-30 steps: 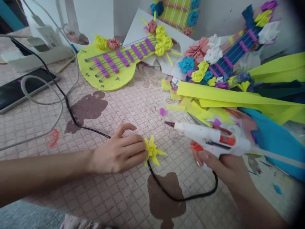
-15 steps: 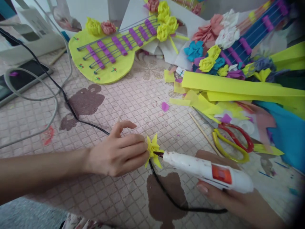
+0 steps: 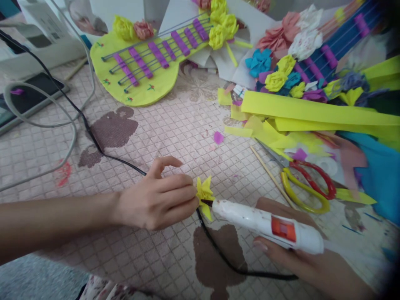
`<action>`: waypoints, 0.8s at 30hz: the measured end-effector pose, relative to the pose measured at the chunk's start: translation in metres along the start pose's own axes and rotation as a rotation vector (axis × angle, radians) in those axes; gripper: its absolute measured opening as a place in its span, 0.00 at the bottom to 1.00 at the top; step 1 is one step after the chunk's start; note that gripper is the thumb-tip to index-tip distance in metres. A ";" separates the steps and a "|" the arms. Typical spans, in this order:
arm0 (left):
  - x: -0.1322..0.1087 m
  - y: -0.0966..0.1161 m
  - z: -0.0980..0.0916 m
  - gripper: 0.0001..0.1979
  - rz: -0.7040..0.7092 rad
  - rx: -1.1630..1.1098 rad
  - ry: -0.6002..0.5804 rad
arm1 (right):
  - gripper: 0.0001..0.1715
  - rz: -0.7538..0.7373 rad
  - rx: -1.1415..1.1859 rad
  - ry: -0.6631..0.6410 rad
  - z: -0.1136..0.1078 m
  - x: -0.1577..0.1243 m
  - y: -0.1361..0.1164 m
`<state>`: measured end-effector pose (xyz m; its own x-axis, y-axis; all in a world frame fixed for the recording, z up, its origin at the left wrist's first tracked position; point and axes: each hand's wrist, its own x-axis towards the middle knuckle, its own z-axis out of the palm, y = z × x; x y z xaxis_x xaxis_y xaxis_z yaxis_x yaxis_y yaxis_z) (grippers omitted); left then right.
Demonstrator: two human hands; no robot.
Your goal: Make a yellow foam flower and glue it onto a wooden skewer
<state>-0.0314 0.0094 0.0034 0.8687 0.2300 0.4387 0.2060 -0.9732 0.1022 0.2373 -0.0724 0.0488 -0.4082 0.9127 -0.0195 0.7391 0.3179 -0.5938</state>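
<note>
Between the fingers of my left hand (image 3: 165,193) is a small yellow paper flower (image 3: 205,193), its pointed petals spread toward the right. My right hand (image 3: 290,246) grips a white hot glue gun (image 3: 256,218) with an orange switch. The gun's dark nozzle is at the middle of the flower; whether it touches cannot be told. A black cord (image 3: 215,250) runs from below the gun, passes under my left hand and goes on to the upper left. My left fingertips are partly hidden behind the flower.
A yellow paper guitar (image 3: 162,85) with purple bars lies at the back, a blue guitar (image 3: 337,54) with paper flowers at upper right. Yellow crepe strips (image 3: 296,107), scissors (image 3: 308,187) and a wooden stick (image 3: 271,175) lie right. A phone (image 3: 34,96) and grey cable (image 3: 73,137) are left.
The glue gun has shifted slightly left, its nozzle still at the flower. My left hand has moved a little to the right. The view has shifted slightly.
</note>
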 end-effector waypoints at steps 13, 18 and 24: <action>0.002 0.001 0.002 0.08 0.011 -0.020 0.010 | 0.11 -0.001 -0.002 -0.028 0.000 -0.002 0.004; 0.002 0.001 0.001 0.09 -0.009 -0.030 -0.030 | 0.14 -0.023 -0.008 -0.032 -0.001 -0.001 0.004; 0.003 0.000 0.002 0.07 0.010 -0.050 0.007 | 0.16 -0.027 -0.124 0.011 0.001 0.000 0.006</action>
<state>-0.0275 0.0097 0.0028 0.8676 0.2202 0.4458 0.1745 -0.9744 0.1417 0.2412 -0.0713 0.0449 -0.4234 0.9059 0.0042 0.7888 0.3709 -0.4902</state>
